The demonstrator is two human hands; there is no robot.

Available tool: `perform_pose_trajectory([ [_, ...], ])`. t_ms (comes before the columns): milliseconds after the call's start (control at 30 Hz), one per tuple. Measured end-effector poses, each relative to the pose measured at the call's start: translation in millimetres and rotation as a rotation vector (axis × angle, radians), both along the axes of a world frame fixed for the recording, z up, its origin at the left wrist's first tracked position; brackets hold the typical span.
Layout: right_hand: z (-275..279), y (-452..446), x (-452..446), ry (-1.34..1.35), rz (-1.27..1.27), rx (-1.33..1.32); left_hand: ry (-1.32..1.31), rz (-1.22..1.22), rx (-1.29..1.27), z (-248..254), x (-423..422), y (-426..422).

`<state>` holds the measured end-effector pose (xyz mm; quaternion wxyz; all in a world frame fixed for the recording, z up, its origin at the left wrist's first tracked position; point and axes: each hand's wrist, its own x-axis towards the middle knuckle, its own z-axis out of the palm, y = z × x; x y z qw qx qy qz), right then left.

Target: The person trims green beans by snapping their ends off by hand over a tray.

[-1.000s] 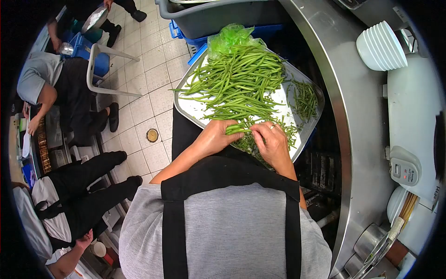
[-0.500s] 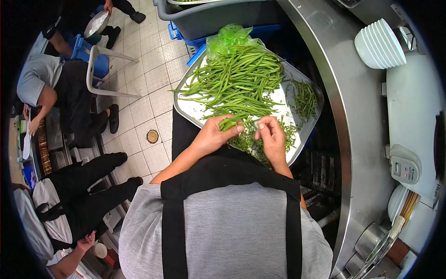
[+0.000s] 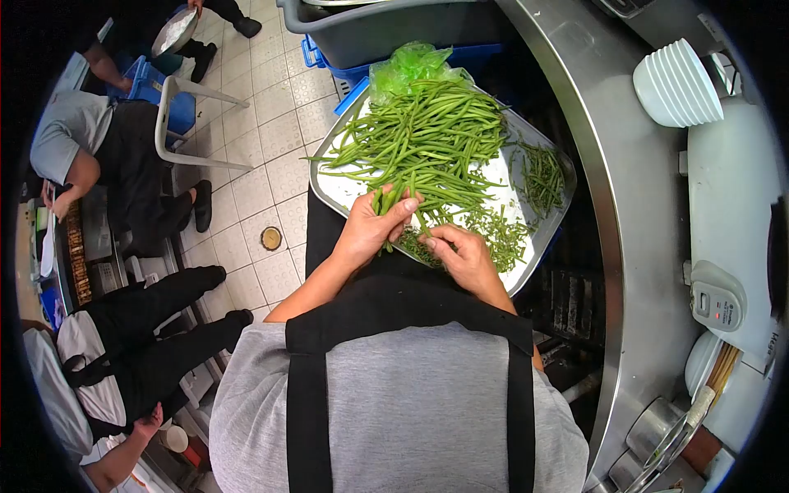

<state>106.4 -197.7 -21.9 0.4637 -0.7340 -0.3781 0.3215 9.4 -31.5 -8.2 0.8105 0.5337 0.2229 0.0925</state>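
Observation:
A pile of long green beans [image 3: 427, 131] lies on a white tray [image 3: 333, 193], with a green plastic bag [image 3: 411, 66] at its far end. Closed around several green beans is my left hand [image 3: 370, 226], at the tray's near left edge. My right hand [image 3: 464, 255] pinches the lower end of a bean that reaches up toward my left fingers. Small bean pieces [image 3: 501, 234] are scattered beside and under my right hand. Thin, darker pieces [image 3: 540, 177] lie in the tray's right corner.
A steel counter [image 3: 633, 222] curves along the right, bearing stacked white bowls [image 3: 678, 84] and pots. A grey tub [image 3: 394, 33] stands beyond the tray. On the left are a white stool [image 3: 164, 123] and co-workers, one bent over [image 3: 70, 140], another in a black apron [image 3: 123, 353].
My left hand has shifted slightly left and turned, with beans now pointing upward. My right hand has moved left and a little down, and now pinches a bean's end.

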Motion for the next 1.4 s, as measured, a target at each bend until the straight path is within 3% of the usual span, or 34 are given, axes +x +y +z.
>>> perform_pose_trajectory([
  [267, 6, -4, 4, 0.023, 0.024, -0.038, -0.04, 0.165, -0.027, 2, 0, 1],
  [567, 9, -5, 10, -0.04, 0.07, -0.088, -0.025, 0.124, -0.046, 4, -2, 2],
  [700, -2, -7, 9, -0.037, -0.03, -0.031, -0.032, 0.058, -0.026, 5, -6, 1],
  [800, -7, -8, 13, -0.033, -0.182, -0.061, -0.162, -0.069, 0.371, 10, -10, -8],
  [900, -9, -3, 15, -0.154, -0.223, -0.114, -0.338, -0.143, 0.605, 7, -6, -10],
  [1067, -22, -10, 27, -0.146, -0.477, -0.141, -0.152, 0.047, 0.088, 26, -17, -2],
  [1200, -21, -14, 31, -0.451, -0.308, -0.216, -0.132, 0.262, -0.251, 7, -4, 9],
  [1400, -30, 4, 13, -0.783, -0.12, -0.168, -0.072, 0.246, -0.504, -13, -4, 13],
])
